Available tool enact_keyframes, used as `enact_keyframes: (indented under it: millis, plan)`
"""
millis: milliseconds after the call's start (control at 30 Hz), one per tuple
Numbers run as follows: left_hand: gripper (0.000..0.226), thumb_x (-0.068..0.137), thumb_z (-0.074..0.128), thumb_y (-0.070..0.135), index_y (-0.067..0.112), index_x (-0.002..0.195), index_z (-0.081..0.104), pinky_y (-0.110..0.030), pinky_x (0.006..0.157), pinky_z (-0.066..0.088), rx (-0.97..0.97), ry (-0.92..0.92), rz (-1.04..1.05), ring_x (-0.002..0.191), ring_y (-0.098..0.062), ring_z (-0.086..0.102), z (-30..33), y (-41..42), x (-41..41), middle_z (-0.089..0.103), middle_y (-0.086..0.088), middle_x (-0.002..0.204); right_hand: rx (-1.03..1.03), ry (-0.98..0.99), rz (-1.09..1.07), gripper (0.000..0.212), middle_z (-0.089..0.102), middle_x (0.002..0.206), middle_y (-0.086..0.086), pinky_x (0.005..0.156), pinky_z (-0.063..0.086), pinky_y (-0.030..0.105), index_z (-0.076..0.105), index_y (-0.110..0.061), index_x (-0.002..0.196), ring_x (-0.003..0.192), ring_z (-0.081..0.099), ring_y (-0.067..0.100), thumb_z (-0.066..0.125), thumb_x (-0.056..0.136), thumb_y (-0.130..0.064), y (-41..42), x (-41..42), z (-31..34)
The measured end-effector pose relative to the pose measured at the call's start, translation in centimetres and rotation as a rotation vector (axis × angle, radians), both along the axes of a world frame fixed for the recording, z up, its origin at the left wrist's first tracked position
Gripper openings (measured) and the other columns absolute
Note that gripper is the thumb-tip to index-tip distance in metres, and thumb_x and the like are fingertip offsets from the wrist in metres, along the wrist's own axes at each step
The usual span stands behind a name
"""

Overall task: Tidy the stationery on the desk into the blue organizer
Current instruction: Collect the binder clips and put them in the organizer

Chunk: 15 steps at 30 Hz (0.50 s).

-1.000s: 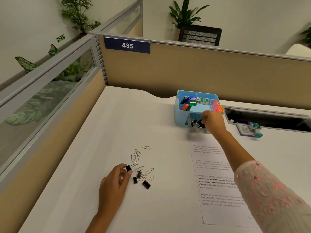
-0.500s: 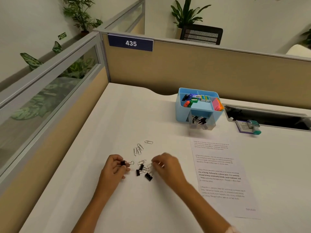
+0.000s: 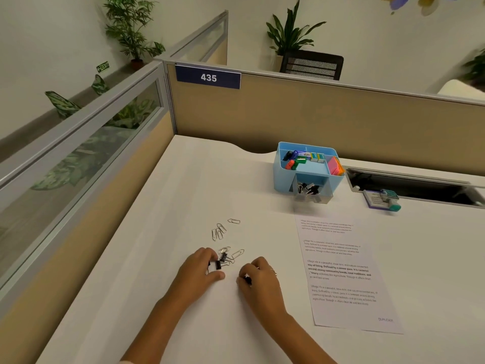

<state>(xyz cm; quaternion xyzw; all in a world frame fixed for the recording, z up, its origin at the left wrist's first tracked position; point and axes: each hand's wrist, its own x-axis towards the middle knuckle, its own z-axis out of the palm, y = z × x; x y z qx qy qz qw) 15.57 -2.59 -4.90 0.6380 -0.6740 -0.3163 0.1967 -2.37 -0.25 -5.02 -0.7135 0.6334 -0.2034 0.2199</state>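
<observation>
1. Two bare hands down among scattered clips, head view: left hand [image 3: 198, 269] pinching small black metal binder clip [image 3: 218, 265]; right hand [image 3: 258, 278] curled round something dark, likely another clip.
2. Gathering step, judged. Silver wire paperclips [image 3: 219, 230] loose on white desk [image 3: 162, 258].
3. Next: carry over to light-blue plastic organizer [image 3: 282, 177], well apart; drop into clear front drawer [image 3: 309, 192].

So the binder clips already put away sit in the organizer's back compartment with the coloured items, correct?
Not quite. The head view shows the stored binder clips in the clear front drawer of the blue organizer, not the back compartment; the coloured items do lie in the back.
</observation>
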Motion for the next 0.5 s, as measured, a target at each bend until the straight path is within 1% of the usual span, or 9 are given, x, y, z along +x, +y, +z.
enact_keyframes:
  millis: [67, 100, 167, 200, 233, 300, 333, 433, 500]
  plan:
    - [0.023, 0.082, 0.067, 0.033, 0.024, 0.093, 0.050, -0.020, 0.066, 0.034, -0.032, -0.052, -0.014, 0.083, -0.010, 0.048, 0.1, 0.0, -0.3, 0.053, 0.008, 0.096, 0.032, -0.109, -0.060, 0.009, 0.051, 0.089, -0.003, 0.067, 0.041, 0.020, 0.063, -0.015, 0.090, 0.079, 0.053, 0.015, 0.059, 0.082, -0.016, 0.2, -0.4, 0.5]
    - [0.020, 0.084, 0.065, 0.032, 0.024, 0.090, 0.049, -0.020, 0.064, 0.032, -0.042, -0.068, -0.017, 0.082, -0.011, 0.048, 0.2, 0.0, -0.4, 0.053, 0.007, 0.094, 0.058, -0.186, -0.104, 0.010, 0.054, 0.088, -0.003, 0.068, 0.044, 0.020, 0.063, -0.016, 0.090, 0.077, 0.056, 0.014, 0.060, 0.080, -0.015, 0.3, -0.7, 0.7]
    - [0.016, 0.087, 0.061, 0.030, 0.023, 0.088, 0.047, -0.019, 0.062, 0.032, -0.037, -0.073, -0.014, 0.080, -0.011, 0.048, 0.4, 0.1, -0.4, 0.052, 0.005, 0.093, 0.153, -0.402, -0.237, 0.009, 0.064, 0.085, -0.002, 0.072, 0.053, 0.026, 0.065, -0.018, 0.086, 0.076, 0.062, 0.013, 0.062, 0.078, -0.014, 0.4, -1.1, 1.4]
    - [0.014, 0.088, 0.060, 0.029, 0.022, 0.089, 0.048, -0.017, 0.062, 0.033, -0.024, -0.052, -0.007, 0.080, -0.010, 0.049, 0.5, 0.2, -0.5, 0.052, 0.005, 0.093, 0.222, -0.545, -0.318, 0.009, 0.068, 0.082, -0.002, 0.071, 0.055, 0.029, 0.067, -0.019, 0.083, 0.074, 0.065, 0.014, 0.062, 0.078, -0.013, 0.4, -1.4, 1.7]
    - [0.011, 0.090, 0.058, 0.027, 0.021, 0.090, 0.049, -0.016, 0.063, 0.035, -0.009, -0.014, 0.001, 0.080, -0.008, 0.050, 0.7, 0.4, -0.7, 0.052, 0.005, 0.095, 0.295, -0.686, -0.396, 0.011, 0.070, 0.079, -0.001, 0.066, 0.056, 0.028, 0.068, -0.018, 0.083, 0.072, 0.066, 0.014, 0.061, 0.079, -0.011, 0.4, -1.6, 1.8]
    - [0.008, 0.090, 0.058, 0.023, 0.022, 0.093, 0.050, -0.014, 0.067, 0.038, 0.017, 0.086, 0.009, 0.081, -0.005, 0.051, 1.0, 0.8, -1.5, 0.052, 0.005, 0.097, 0.438, -0.929, -0.500, 0.015, 0.072, 0.077, 0.003, 0.057, 0.053, 0.023, 0.070, -0.012, 0.086, 0.067, 0.066, 0.013, 0.058, 0.082, -0.005, 0.2, -2.0, 2.1]
    - [0.009, 0.090, 0.058, 0.022, 0.024, 0.092, 0.050, -0.013, 0.068, 0.038, 0.028, 0.133, 0.005, 0.083, -0.004, 0.051, 1.3, 1.0, -2.1, 0.052, 0.006, 0.097, 0.496, -1.018, -0.525, 0.016, 0.072, 0.077, 0.006, 0.057, 0.053, 0.023, 0.069, -0.009, 0.089, 0.068, 0.066, 0.015, 0.056, 0.083, -0.002, 0.1, -2.3, 2.2]
    - [0.010, 0.088, 0.061, 0.024, 0.028, 0.088, 0.052, -0.012, 0.071, 0.039, 0.085, 0.242, -0.041, 0.089, -0.001, 0.053, 2.3, 1.3, -4.2, 0.055, 0.009, 0.099, 0.621, -1.181, -0.528, 0.017, 0.070, 0.079, 0.010, 0.068, 0.054, 0.028, 0.066, 0.001, 0.096, 0.071, 0.065, 0.018, 0.052, 0.085, 0.001, 0.1, -2.9, 2.3]
    - [0.008, 0.086, 0.062, 0.026, 0.028, 0.089, 0.055, -0.015, 0.070, 0.039, 0.137, 0.285, -0.085, 0.086, -0.002, 0.055, 2.9, 1.2, -5.6, 0.058, 0.009, 0.098, 0.689, -1.322, -0.522, 0.017, 0.066, 0.083, 0.015, 0.075, 0.055, 0.030, 0.066, 0.006, 0.094, 0.075, 0.063, 0.020, 0.053, 0.083, 0.000, 0.1, -3.3, 2.3]
